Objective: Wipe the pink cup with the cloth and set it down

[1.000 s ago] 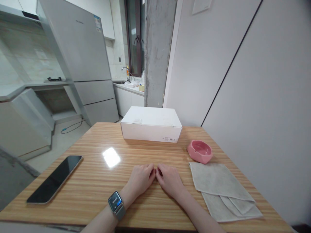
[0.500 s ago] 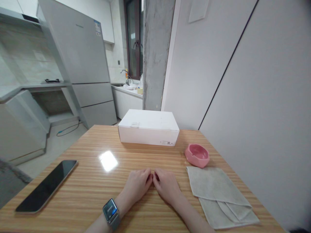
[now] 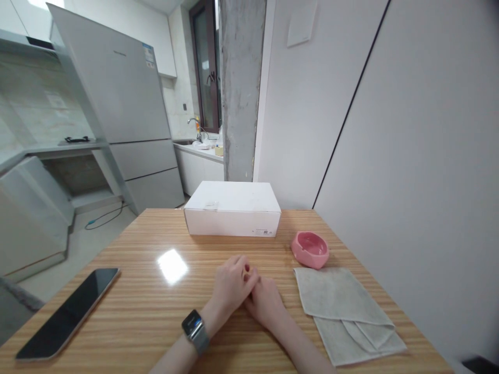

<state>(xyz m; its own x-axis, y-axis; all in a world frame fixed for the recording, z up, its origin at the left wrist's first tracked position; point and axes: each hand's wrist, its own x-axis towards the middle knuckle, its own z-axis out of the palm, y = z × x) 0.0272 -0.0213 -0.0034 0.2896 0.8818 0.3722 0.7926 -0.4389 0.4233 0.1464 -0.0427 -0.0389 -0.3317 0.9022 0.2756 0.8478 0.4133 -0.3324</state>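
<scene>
My left hand, with a watch on its wrist, is closed and raised a little at the middle of the wooden table. Its curled fingers show dark red spots, probably nails, and its thumb side touches my right hand. That hand is closed too and lies lower, its fingertips partly hidden behind the left one. No object shows in either hand. Right of them lies a folded grey cloth, with a pink faceted bowl just behind it.
Behind the hands stands a closed white box. A dark-screened phone lies at the table's left side. A white wall runs along the right. A grey fridge and a kitchen counter with a sink are in the background.
My left hand has risen and moved over the fingertips of my right hand; before, the two fists met side by side. The view has shifted slightly.
</scene>
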